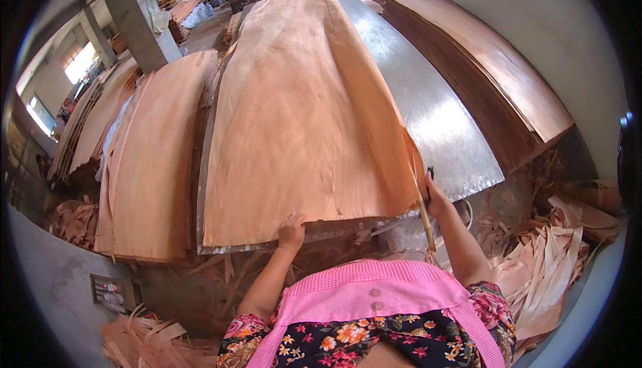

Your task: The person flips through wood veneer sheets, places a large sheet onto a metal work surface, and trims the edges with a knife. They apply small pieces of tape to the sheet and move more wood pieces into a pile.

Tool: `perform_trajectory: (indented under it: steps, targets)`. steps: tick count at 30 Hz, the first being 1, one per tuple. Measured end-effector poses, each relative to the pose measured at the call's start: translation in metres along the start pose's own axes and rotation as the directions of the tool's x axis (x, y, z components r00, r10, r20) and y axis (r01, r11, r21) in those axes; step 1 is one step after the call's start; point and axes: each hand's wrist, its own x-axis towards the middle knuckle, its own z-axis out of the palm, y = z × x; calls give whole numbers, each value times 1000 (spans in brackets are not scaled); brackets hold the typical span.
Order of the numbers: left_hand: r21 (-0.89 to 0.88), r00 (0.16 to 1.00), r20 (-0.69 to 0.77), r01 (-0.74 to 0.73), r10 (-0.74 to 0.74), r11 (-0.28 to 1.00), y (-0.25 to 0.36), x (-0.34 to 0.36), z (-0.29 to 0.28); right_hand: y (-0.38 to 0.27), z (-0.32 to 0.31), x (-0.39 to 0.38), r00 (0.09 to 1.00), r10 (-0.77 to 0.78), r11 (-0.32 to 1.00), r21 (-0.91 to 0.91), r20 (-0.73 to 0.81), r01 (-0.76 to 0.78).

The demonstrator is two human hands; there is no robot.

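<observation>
A large sheet of wood veneer (281, 114) lies over a metal-topped table (428, 100), its near edge toward me. My left hand (291, 233) grips that edge, fingers bent over the top. At the sheet's near right corner, my right hand (437, 197) is closed round a small black tool (429, 175), whose working end I cannot make out. Beside it, a narrow veneer strip (426, 227) hangs down past the table edge. Along the right side of the sheet runs a raised, darker fold of veneer (364, 94).
Stacks of veneer stand on the left (154, 167) and on the right (481, 60). Offcut strips lie heaped at the lower right (545, 267) and lower left (147, 341). A concrete pillar (137, 20) rises beyond the left stack. A clear plastic bag (404, 237) hangs below the table edge.
</observation>
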Motion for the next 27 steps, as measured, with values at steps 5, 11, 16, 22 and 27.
perform_trajectory:
  steps: [5,11,16,22,27]
  targets:
    - [-138,988,55,149,-143,979,7,11,-12,73,-30,-67,996,84,991,105,-3,-84]
    - [-131,998,-6,61,-62,989,4,6,-13,152,-29,-131,973,-62,804,-589,-224,-84]
    - [-329,951,7,293,-308,898,8,10,-38,133,11,-98,930,-81,990,-134,-360,35]
    - [-6,995,-83,-48,48,999,-13,-5,-25,89,60,-35,883,-230,952,-283,-408,118]
    - [110,989,-44,-137,142,984,-24,-6,-14,69,98,-4,774,-480,873,-311,-412,375]
